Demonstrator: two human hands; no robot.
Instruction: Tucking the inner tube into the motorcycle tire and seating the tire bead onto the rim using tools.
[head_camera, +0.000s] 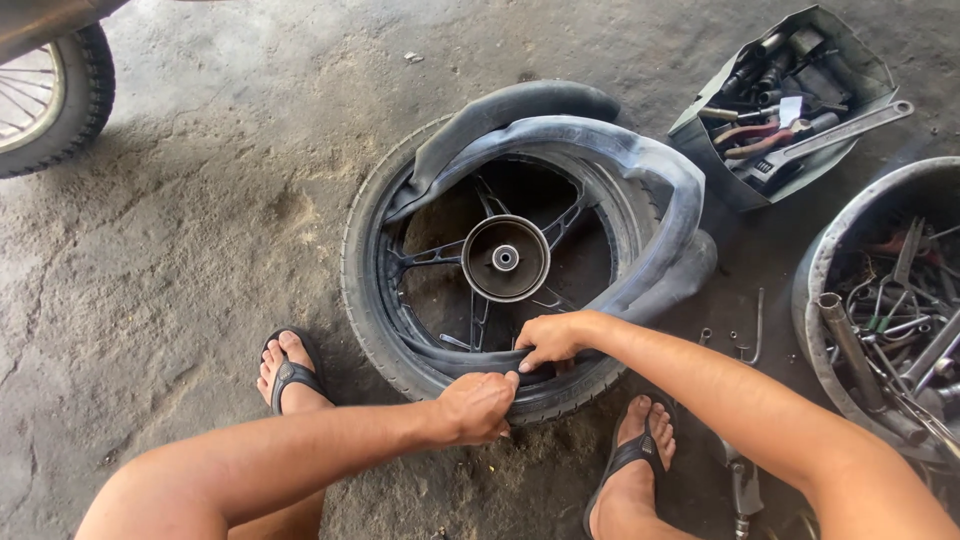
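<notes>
Below, stained concrete floor (200, 220) under tyre (365, 300), both hands (478, 407) at its rim.

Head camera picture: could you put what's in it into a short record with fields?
Setting: rough concrete floor
Main thing: motorcycle wheel lying flat, tyre on its rim
Inner tube: black inner tube, mostly pulled out and draped over the wheel's far and right side
Left hand: gripping the tyre's near edge
Right hand: fingers pressed at the near rim, on the tube
Feet: in black flip-flops, either side of the wheel
Tools: open tool box upper right; metal basin of tools at right
Other: another wheel, top left
</notes>
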